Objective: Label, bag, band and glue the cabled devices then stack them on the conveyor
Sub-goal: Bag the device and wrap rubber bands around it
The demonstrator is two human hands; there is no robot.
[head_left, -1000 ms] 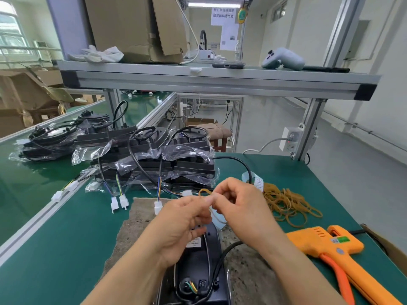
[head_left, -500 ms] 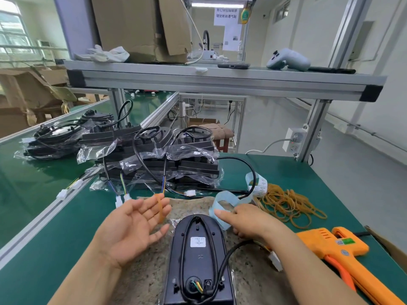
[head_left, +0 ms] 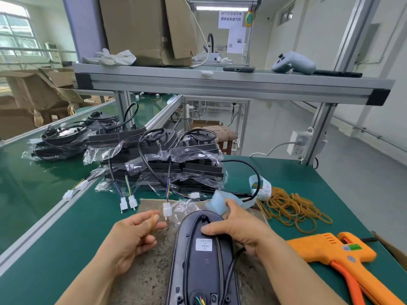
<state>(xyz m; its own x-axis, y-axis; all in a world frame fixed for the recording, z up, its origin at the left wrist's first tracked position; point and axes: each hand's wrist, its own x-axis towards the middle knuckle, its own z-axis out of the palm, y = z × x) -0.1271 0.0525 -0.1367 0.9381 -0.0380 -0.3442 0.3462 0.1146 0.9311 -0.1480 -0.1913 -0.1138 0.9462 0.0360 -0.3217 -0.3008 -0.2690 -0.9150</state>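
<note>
Head view: the black device [head_left: 204, 260] is lying flat on the speckled mat [head_left: 141, 280] at the near edge of the green bench [head_left: 66, 249]. Its long axis is running straight away from the person, rounded end toward the far edge, white label [head_left: 204, 244] facing up. The right hand [head_left: 240, 230] is gripping its far half, thumb pressing on top, fingers curling over the right flank. The left hand [head_left: 134, 236] is hovering just beside the left flank, not touching, pinching a single rubber band [head_left: 152, 222] between thumb and fingertips. Judgement: banding is the step in hand. The band is likely going over the far rounded end, across the long axis, so the left hand is doing the travelling while the right is steadying. Cannot tell whether a bag is on. Bagged units [head_left: 165, 164] are sitting toward the far-left corner, beside the conveyor [head_left: 26, 190].
</note>
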